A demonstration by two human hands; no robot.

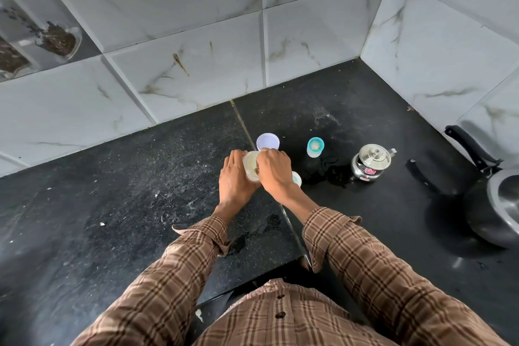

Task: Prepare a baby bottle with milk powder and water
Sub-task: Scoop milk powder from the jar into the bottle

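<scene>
Status from the head cam: left hand (235, 174) wraps the side of the milk powder tub (250, 165), which sits mid-desk, just short of the back wall. Right hand (273, 170) is curled over the tub mouth with fingers dipped in; I read it as pinching a scoop, but the scoop itself is too small to confirm. Tub lid (268, 141) lies off, just behind the tub.

Baby bottle (315, 147) stands upright to the right of the tub, apart from it, top open with a teal ring and something pale inside, so some powder may already be in, though I can't be sure. A small white-and-teal piece (296, 178) peeks out beside my right wrist, probably the bottle cap. Steel kettle (372, 161) is further right, lid on, wet patch next to it.

My call: mid powder-dosing. Left: finish scoops, add water, cap, shake.
</scene>
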